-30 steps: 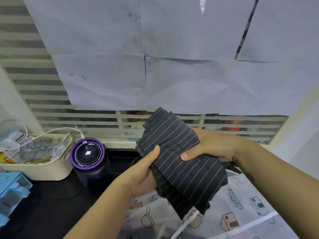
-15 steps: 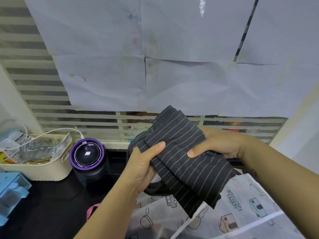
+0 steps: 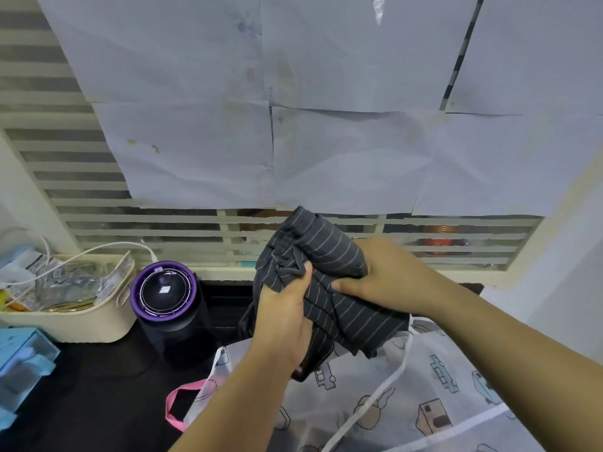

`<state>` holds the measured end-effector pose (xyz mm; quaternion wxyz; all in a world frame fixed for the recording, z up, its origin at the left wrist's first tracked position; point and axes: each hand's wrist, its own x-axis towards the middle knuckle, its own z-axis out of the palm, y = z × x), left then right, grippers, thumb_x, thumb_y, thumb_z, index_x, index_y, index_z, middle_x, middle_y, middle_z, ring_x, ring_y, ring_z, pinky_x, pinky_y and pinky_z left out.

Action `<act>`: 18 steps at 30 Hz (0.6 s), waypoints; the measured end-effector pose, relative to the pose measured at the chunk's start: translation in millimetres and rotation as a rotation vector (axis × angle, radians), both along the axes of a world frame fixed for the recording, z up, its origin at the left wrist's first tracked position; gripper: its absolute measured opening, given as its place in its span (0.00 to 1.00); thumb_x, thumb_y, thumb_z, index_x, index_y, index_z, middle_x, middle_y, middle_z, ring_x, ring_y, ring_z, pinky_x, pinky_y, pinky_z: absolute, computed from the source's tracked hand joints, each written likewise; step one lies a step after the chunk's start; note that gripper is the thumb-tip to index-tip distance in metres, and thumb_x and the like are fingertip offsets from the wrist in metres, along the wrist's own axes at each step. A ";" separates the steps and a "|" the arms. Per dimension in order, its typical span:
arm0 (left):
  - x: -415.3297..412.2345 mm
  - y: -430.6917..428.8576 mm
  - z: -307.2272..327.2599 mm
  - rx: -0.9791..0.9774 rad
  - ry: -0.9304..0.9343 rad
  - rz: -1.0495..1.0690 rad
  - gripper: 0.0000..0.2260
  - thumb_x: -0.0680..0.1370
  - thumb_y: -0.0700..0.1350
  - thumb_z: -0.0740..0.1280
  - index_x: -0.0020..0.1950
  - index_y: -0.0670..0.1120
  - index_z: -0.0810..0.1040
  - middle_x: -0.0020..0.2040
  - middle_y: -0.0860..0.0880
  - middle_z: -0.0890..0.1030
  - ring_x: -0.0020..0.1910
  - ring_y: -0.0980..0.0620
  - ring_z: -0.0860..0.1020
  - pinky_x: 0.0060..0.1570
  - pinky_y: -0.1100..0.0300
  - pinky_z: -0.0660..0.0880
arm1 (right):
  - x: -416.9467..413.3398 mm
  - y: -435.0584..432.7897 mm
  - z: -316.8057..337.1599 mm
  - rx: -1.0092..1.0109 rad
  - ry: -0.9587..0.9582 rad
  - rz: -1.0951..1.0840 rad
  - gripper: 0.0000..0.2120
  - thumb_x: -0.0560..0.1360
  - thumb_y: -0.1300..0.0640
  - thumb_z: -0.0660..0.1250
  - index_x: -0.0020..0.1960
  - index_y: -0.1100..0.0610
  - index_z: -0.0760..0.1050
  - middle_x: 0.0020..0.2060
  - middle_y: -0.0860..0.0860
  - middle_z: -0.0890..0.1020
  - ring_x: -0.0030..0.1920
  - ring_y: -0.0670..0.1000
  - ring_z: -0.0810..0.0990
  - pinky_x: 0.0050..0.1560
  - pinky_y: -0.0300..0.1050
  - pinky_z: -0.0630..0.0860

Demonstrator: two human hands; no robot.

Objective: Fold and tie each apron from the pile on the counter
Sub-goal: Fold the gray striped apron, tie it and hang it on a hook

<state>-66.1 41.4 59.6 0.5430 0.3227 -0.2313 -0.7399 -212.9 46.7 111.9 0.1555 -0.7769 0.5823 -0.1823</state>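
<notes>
A folded dark grey apron with thin white stripes [image 3: 329, 252] is held up above the counter in both hands. My left hand [image 3: 284, 318] grips its bunched left side, thumb pressed into the cloth. My right hand [image 3: 381, 275] wraps over the bundle from the right, thumb on the front face. A dark strap hangs below the bundle behind my left hand. Beneath lies a white apron printed with small cartoon shapes [image 3: 424, 402], with a white tie [image 3: 385, 386] across it and a pink strap [image 3: 177, 402] at its left edge.
On the black counter [image 3: 98, 402] stands a purple-rimmed round dark appliance [image 3: 164, 291]. A cream basket [image 3: 65, 318] of packets and a white cable sits at the left, with a light blue box [image 3: 19, 363] in front. Paper-covered slatted window behind.
My left hand has shifted up and taken a tighter hold of the apron's left side, bunching it. My right hand has closed further over the bundle, which now looks more compact.
</notes>
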 end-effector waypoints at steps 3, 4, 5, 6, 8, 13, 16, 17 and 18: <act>4.5 -2.2 2.4 0.033 0.072 0.024 0.18 0.76 0.42 0.66 0.66 0.42 0.74 0.55 0.39 0.82 0.50 0.42 0.83 0.40 0.49 0.81 | -5.0 6.7 2.0 0.084 -0.074 0.033 0.07 0.72 0.53 0.72 0.42 0.47 0.73 0.35 0.41 0.79 0.37 0.38 0.77 0.37 0.32 0.70; 5.2 -2.0 2.7 0.051 0.094 0.003 0.16 0.77 0.43 0.65 0.65 0.42 0.74 0.55 0.39 0.82 0.50 0.42 0.83 0.39 0.48 0.81 | -6.4 7.6 0.9 0.088 -0.061 0.035 0.08 0.72 0.53 0.72 0.45 0.47 0.73 0.38 0.40 0.79 0.39 0.38 0.77 0.39 0.32 0.70; 5.0 -1.2 2.7 0.081 0.122 -0.028 0.15 0.78 0.44 0.64 0.63 0.41 0.75 0.55 0.39 0.82 0.49 0.41 0.83 0.37 0.48 0.81 | -6.9 7.8 -2.3 0.062 -0.010 0.025 0.09 0.73 0.53 0.71 0.48 0.46 0.72 0.41 0.40 0.79 0.41 0.40 0.77 0.41 0.34 0.70; 4.6 -0.4 3.6 0.122 0.154 -0.061 0.14 0.80 0.45 0.62 0.62 0.41 0.75 0.56 0.38 0.82 0.49 0.41 0.83 0.37 0.47 0.80 | -5.7 7.2 -5.8 0.005 0.067 0.001 0.11 0.73 0.53 0.70 0.51 0.45 0.71 0.43 0.42 0.79 0.44 0.43 0.78 0.41 0.36 0.70; 4.1 -1.4 5.7 0.202 0.209 -0.107 0.15 0.81 0.47 0.60 0.62 0.40 0.76 0.56 0.38 0.82 0.50 0.40 0.82 0.41 0.43 0.78 | -1.7 6.6 -16.5 -0.178 0.285 -0.050 0.18 0.75 0.55 0.67 0.62 0.44 0.69 0.45 0.46 0.81 0.45 0.50 0.79 0.40 0.41 0.69; 9.0 -7.1 9.4 0.213 0.312 -0.159 0.17 0.82 0.47 0.56 0.59 0.37 0.78 0.54 0.36 0.82 0.55 0.38 0.79 0.50 0.42 0.74 | -2.6 9.9 -43.8 -0.491 0.467 0.001 0.51 0.54 0.67 0.79 0.73 0.55 0.63 0.54 0.54 0.83 0.36 0.54 0.82 0.24 0.44 0.75; 10.8 -4.8 4.7 0.151 0.342 -0.180 0.17 0.81 0.48 0.57 0.56 0.38 0.79 0.52 0.39 0.83 0.52 0.41 0.80 0.55 0.44 0.74 | 3.0 11.1 -55.5 -0.492 0.558 0.013 0.54 0.50 0.70 0.78 0.72 0.58 0.60 0.63 0.61 0.77 0.38 0.56 0.81 0.23 0.44 0.74; 11.4 -2.8 4.4 0.110 0.339 -0.188 0.16 0.80 0.47 0.57 0.54 0.39 0.79 0.50 0.40 0.83 0.51 0.42 0.81 0.55 0.45 0.74 | 6.5 12.2 -58.5 -0.467 0.580 0.000 0.55 0.48 0.70 0.78 0.73 0.59 0.60 0.65 0.61 0.76 0.35 0.56 0.80 0.20 0.43 0.70; 11.4 0.5 6.1 0.069 0.325 -0.196 0.14 0.79 0.47 0.58 0.52 0.40 0.80 0.49 0.41 0.83 0.49 0.43 0.81 0.55 0.46 0.74 | 9.5 12.6 -61.0 -0.454 0.597 -0.019 0.56 0.47 0.70 0.77 0.73 0.60 0.60 0.65 0.62 0.75 0.32 0.55 0.78 0.18 0.41 0.64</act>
